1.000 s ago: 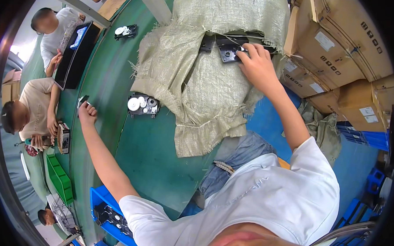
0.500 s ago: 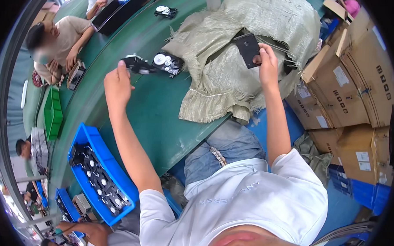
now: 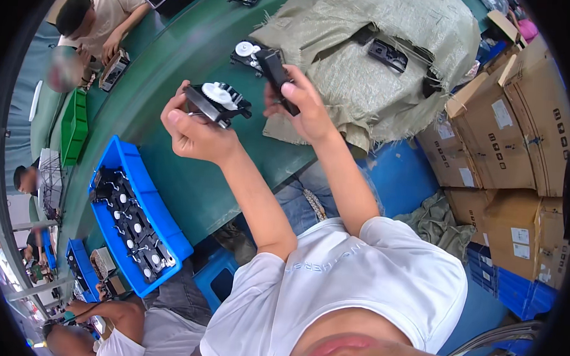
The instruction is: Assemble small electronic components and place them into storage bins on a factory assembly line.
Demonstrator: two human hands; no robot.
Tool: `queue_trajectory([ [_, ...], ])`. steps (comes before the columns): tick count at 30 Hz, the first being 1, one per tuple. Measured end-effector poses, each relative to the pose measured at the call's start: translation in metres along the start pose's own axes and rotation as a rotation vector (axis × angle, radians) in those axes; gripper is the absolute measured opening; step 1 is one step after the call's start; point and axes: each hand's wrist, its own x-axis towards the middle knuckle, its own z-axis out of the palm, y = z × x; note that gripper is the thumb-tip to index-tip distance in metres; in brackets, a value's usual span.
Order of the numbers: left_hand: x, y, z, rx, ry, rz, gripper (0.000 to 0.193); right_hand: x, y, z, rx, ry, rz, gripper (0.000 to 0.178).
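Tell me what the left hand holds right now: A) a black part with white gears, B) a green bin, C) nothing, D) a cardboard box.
A: the left hand grips a black part with white gears, raised above the green table.

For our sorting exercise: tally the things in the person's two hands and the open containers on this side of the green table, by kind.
Black assembly with white gears, in left hand: 1
Plain black part, in right hand: 1
Blue bins of black parts: 1
Green crates: 1
Total: 4
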Motion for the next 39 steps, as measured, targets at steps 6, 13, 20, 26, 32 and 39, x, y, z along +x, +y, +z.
queue_trajectory([
  [6,-0.008,0.006,-0.019,0.11,0.01,-0.268,0.033,-0.01,0.004,0.015,0.05,-0.063,0.071,0.048],
  [13,-0.019,0.006,-0.016,0.177,0.033,-0.278,0.034,-0.017,0.005,0.026,-0.003,-0.102,0.084,0.046],
  [20,-0.019,0.005,-0.017,0.183,0.017,-0.3,0.035,-0.018,0.006,0.024,-0.148,-0.117,0.044,0.047],
  [26,-0.02,-0.001,-0.017,0.2,0.025,-0.296,0.036,-0.019,0.017,0.025,-0.263,-0.108,-0.023,0.048],
  [32,-0.02,-0.001,-0.017,0.359,-0.013,-0.298,0.037,-0.021,0.011,0.025,-0.302,-0.145,-0.022,0.053],
  [39,-0.022,0.001,-0.015,0.427,-0.021,-0.299,0.04,-0.019,0.021,0.021,-0.29,-0.184,-0.072,0.058],
])
